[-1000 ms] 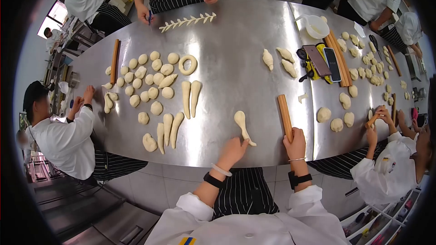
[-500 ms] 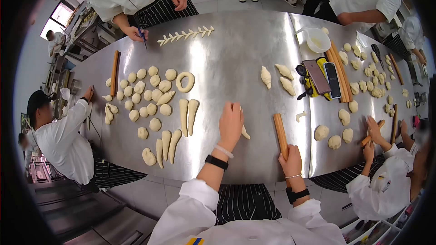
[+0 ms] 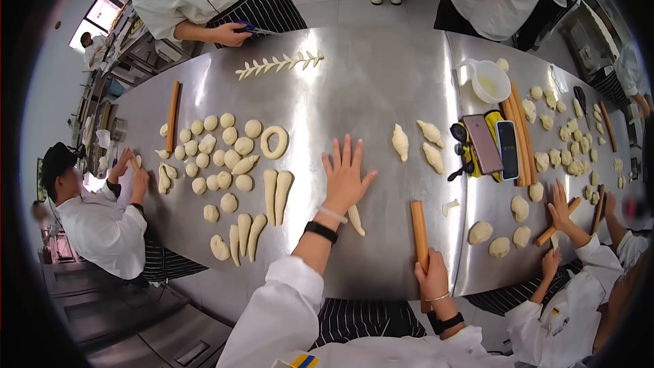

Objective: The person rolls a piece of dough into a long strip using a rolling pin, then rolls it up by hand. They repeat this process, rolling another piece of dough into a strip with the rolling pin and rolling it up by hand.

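My left hand (image 3: pixel 346 178) lies over the steel table with its fingers spread wide. A tapered strip of dough (image 3: pixel 356 221) shows at the wrist side of that hand, and the rest of it is hidden beneath. My right hand (image 3: pixel 433 278) is wrapped round the near end of a wooden rolling pin (image 3: pixel 418 226), which points away from me. Just right of the pin is a small scrap of dough (image 3: pixel 450 207). Beyond it lie three rolled dough pieces (image 3: pixel 400 143). To the left of my left hand are two long dough cones (image 3: pixel 282 194).
Several dough balls (image 3: pixel 225 178) and a dough ring (image 3: pixel 274 142) occupy the left side. Phones (image 3: pixel 507 150), rolling pins (image 3: pixel 519 138) and a white cup (image 3: pixel 490 83) are at right. A person opposite holds scissors (image 3: pixel 253 28) near a leafy dough sprig (image 3: pixel 279 65). Co-workers stand both sides.
My left hand has gone from closed fingers to spread ones. My right hand still grips the rolling pin. The person opposite has drawn the scissors back from the table, and the view has shifted slightly.
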Demonstrator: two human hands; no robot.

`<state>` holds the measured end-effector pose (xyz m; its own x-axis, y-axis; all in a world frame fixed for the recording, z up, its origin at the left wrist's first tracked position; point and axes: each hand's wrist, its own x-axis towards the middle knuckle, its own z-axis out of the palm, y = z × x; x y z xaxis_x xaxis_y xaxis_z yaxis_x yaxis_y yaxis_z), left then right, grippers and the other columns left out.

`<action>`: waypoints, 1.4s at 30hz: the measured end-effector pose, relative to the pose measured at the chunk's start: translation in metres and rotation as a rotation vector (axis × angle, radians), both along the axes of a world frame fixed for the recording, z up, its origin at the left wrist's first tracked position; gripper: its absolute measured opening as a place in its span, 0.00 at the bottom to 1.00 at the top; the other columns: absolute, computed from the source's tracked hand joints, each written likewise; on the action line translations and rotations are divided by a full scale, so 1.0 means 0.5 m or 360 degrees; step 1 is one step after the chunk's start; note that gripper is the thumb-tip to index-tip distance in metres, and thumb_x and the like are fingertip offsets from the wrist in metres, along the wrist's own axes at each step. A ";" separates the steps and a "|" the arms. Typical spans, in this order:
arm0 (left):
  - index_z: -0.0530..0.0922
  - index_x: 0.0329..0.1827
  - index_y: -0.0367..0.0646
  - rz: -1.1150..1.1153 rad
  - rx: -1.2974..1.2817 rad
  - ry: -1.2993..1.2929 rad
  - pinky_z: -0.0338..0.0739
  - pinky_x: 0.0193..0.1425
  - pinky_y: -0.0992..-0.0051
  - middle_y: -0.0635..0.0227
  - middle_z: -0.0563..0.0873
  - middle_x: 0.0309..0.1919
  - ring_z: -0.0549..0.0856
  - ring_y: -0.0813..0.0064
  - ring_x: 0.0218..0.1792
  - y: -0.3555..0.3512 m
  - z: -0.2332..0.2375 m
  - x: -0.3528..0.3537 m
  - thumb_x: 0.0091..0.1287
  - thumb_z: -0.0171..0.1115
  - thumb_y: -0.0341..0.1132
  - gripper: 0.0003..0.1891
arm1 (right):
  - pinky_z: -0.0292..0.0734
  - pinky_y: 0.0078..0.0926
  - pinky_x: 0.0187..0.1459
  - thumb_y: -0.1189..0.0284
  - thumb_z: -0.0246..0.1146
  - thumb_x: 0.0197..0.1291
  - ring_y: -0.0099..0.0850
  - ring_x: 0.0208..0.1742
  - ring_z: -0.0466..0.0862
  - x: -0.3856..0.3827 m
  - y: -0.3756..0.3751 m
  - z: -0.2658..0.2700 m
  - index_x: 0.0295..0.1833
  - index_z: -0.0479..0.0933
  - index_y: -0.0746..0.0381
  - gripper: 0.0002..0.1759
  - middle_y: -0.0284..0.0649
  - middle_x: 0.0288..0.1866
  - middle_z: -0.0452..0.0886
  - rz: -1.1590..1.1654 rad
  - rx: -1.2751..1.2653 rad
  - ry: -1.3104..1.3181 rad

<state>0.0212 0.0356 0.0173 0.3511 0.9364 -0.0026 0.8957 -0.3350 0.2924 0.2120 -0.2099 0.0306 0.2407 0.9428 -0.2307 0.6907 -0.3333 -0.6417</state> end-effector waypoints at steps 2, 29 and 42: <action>0.52 0.75 0.44 -0.0098 0.0024 -0.0007 0.37 0.73 0.43 0.54 0.50 0.75 0.44 0.52 0.76 0.003 0.001 -0.007 0.67 0.54 0.50 0.38 | 0.74 0.44 0.44 0.72 0.63 0.54 0.54 0.45 0.76 -0.005 -0.001 0.007 0.56 0.68 0.68 0.24 0.54 0.44 0.72 -0.0013 0.0077 0.0075; 0.68 0.65 0.40 -0.0226 -0.0003 -0.0188 0.61 0.67 0.60 0.62 0.65 0.70 0.62 0.63 0.71 -0.023 0.024 -0.155 0.62 0.59 0.42 0.29 | 0.48 0.54 0.69 0.54 0.66 0.49 0.45 0.74 0.58 -0.060 0.249 0.004 0.69 0.62 0.62 0.44 0.44 0.74 0.60 0.0708 0.0149 -0.0949; 0.59 0.72 0.42 -0.0120 0.0220 -0.0055 0.51 0.71 0.50 0.56 0.61 0.71 0.57 0.54 0.72 0.224 -0.006 -0.016 0.63 0.56 0.37 0.32 | 0.64 0.38 0.54 0.57 0.67 0.48 0.38 0.60 0.71 -0.007 0.365 -0.016 0.61 0.71 0.61 0.34 0.43 0.64 0.69 0.0773 0.0578 -0.0879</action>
